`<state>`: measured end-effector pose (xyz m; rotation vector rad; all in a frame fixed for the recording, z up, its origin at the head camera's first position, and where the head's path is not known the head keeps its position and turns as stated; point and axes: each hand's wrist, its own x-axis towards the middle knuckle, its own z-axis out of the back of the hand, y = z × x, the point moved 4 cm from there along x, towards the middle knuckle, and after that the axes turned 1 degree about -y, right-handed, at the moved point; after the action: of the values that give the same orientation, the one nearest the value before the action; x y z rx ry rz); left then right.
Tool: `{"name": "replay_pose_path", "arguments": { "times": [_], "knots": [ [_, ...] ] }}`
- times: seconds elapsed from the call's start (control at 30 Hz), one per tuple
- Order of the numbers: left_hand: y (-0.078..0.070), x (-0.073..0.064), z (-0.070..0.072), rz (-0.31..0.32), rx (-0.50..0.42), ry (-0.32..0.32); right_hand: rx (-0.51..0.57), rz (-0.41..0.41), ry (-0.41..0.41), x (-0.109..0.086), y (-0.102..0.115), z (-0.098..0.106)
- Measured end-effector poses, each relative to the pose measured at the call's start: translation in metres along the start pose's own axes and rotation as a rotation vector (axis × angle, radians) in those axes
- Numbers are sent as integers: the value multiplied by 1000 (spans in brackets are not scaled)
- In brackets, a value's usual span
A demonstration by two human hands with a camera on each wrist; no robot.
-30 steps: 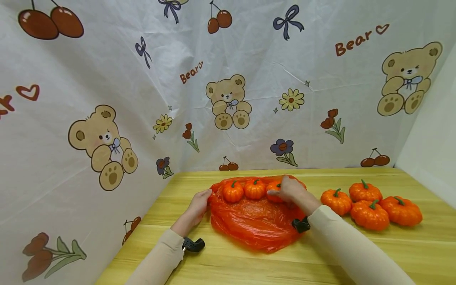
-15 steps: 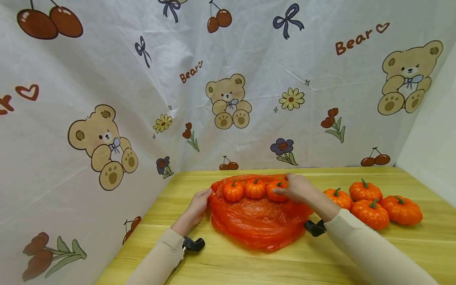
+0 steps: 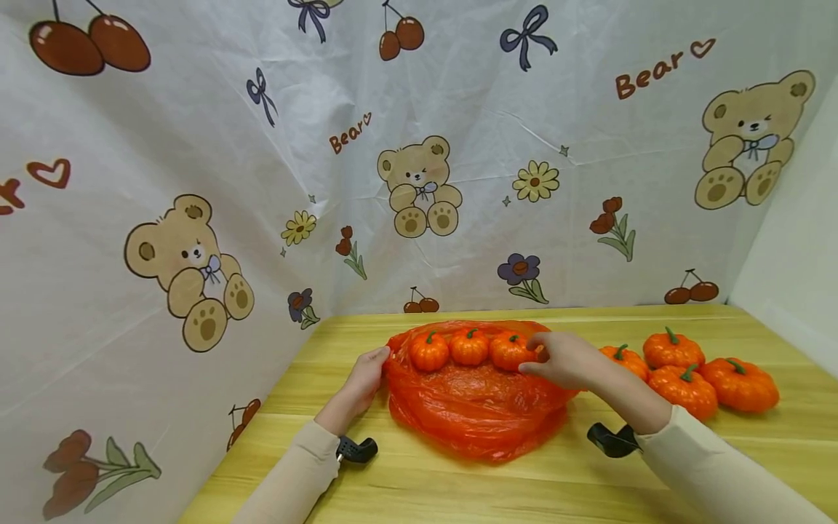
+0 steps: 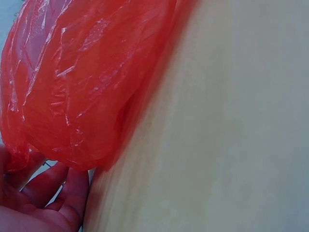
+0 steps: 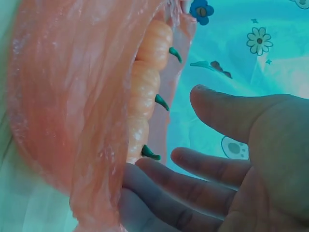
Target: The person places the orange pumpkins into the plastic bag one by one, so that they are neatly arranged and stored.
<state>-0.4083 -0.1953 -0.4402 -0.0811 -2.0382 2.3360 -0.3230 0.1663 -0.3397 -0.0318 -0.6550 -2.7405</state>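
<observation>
A thin red plastic bag (image 3: 471, 426) lies on the table with its mouth spread. Inside it, along the back, three small orange pumpkins sit in a row: left (image 3: 428, 353), middle (image 3: 468, 348) and right (image 3: 508, 354), green stems up. My left hand (image 3: 361, 382) pinches the bag's left edge; in the left wrist view its fingers (image 4: 72, 193) are curled at the gathered plastic. Beside the right-hand pumpkin is my right hand (image 3: 568, 362), thumb apart from the fingers and nothing between them. The right wrist view shows its lower fingers (image 5: 145, 183) against the bag's edge.
Several more orange pumpkins (image 3: 681, 391) are clustered on the wooden table (image 3: 497, 495) to the right, partly behind my right forearm. A bear-printed white cloth (image 3: 458, 276) hangs at the back and left. A plain white wall (image 3: 795, 291) stands at the right.
My right hand has drawn back to the right from the right-hand pumpkin, uncovering it. The bag's right side has spread slightly outward. My left hand has stayed at the bag's edge.
</observation>
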Motion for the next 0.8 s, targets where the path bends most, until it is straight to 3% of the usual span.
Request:
{"name": "replay_pose_path", "arguments": {
  "times": [0.33, 0.8],
  "knots": [
    [-1, 4, -2, 4, -8, 18, 68, 29, 5, -31, -12, 17],
    [-1, 5, -1, 8, -16, 23, 76, 35, 26, -60, -65, 51]
  ]
}}
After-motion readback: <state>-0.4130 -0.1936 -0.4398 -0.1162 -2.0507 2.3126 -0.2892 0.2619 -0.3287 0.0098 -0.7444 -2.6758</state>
